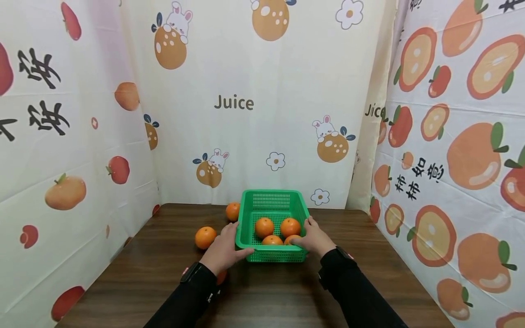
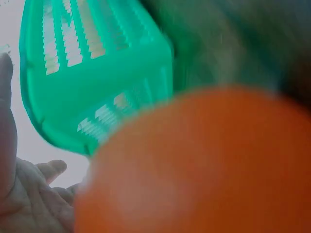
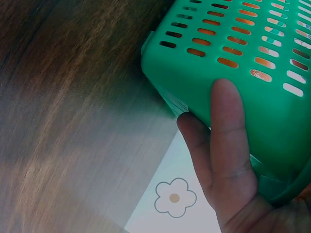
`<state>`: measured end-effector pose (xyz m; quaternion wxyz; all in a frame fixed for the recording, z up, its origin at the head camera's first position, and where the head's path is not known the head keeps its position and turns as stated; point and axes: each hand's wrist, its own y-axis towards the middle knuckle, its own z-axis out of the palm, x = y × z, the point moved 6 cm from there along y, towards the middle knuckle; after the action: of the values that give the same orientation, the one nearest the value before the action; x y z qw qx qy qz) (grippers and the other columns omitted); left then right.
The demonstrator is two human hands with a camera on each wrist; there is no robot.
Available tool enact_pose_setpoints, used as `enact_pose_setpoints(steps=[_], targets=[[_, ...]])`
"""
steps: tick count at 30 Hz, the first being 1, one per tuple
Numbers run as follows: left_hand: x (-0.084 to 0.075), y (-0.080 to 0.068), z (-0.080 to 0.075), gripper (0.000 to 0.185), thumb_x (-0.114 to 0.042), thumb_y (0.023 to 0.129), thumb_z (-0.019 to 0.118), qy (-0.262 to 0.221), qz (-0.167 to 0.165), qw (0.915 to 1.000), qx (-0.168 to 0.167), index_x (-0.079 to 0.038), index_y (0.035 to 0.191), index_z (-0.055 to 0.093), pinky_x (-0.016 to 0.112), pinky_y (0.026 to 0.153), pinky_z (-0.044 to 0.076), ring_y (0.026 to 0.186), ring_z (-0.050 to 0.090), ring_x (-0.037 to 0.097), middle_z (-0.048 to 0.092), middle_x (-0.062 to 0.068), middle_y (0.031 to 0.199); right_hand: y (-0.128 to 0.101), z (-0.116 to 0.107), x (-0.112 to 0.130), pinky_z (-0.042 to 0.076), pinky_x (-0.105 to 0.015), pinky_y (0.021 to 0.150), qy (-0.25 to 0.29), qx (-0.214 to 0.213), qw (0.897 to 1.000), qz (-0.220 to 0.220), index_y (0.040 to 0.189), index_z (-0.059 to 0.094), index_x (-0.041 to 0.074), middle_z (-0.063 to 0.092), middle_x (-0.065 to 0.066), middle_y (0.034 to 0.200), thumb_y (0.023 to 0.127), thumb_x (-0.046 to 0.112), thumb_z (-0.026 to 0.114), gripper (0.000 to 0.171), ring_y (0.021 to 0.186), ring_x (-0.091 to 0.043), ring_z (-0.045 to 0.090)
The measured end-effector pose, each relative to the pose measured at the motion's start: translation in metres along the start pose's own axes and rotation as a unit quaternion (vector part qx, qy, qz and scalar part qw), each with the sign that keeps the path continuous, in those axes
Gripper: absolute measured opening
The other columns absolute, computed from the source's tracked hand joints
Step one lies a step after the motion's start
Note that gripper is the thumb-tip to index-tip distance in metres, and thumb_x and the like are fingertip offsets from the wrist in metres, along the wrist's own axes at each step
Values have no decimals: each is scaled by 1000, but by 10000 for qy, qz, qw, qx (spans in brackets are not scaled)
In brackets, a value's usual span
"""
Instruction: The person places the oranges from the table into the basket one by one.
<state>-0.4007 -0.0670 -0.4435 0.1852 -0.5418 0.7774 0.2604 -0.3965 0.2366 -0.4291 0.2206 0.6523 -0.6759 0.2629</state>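
Observation:
A green plastic basket (image 1: 275, 255) stands on the table with several oranges (image 1: 264, 227) inside. My right hand (image 1: 315, 238) grips its right rim near the front corner, the thumb over the edge and the fingers (image 3: 227, 126) along the outer wall. At the left front corner is my left hand (image 1: 224, 248), spread, with its thumb by the front rim. The left wrist view shows a gap between that palm (image 2: 34, 199) and the basket (image 2: 97, 73). A blurred orange (image 2: 204, 165) fills much of that view. Near the left wrist lies an orange (image 1: 221, 277), partly hidden.
Two more oranges lie left of the basket: one (image 1: 205, 238) beside my left hand, another (image 1: 232, 211) farther back. The dark wood table (image 1: 369, 273) meets a printed cloth backdrop (image 1: 246, 136) behind, with cloth walls on both sides.

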Motion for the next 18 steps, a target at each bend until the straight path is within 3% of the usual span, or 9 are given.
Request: enact_pose_setpoints(steps=[4, 9, 13, 18], targets=[[17, 3, -26, 105, -42, 84, 92, 275, -3, 9996, -1, -10, 166, 35, 66, 113, 44, 147, 45, 51, 36, 25, 168, 4, 0, -3, 59, -33, 65, -33, 30, 10000, 86, 169, 17, -1, 1, -19, 180, 98, 38, 76, 99, 122, -35, 62], [57, 15, -64, 88, -15, 90, 83, 735, -395, 9964, -151, -7, 164, 37, 72, 108, 43, 140, 41, 62, 38, 32, 162, 9, 0, -5, 58, -33, 66, -9, 55, 9998, 173, 169, 15, 1, -1, -16, 180, 99, 37, 75, 100, 127, -36, 59], [82, 18, -78, 77, -19, 97, 75, 791, -757, 9939, -92, -3, 163, 38, 72, 110, 41, 140, 39, 63, 35, 36, 162, 10, -1, -5, 59, -33, 66, -15, 37, 9998, 196, 170, 16, 2, 0, -15, 181, 99, 35, 75, 98, 127, -37, 59], [83, -1, -76, 74, -37, 101, 70, 832, -1149, 9897, 184, -2, 160, 43, 70, 105, 46, 134, 47, 59, 40, 37, 157, 6, 0, -2, 61, -37, 70, -48, 37, 9997, 223, 169, 20, 2, 1, -15, 181, 98, 36, 74, 95, 134, -42, 55]])
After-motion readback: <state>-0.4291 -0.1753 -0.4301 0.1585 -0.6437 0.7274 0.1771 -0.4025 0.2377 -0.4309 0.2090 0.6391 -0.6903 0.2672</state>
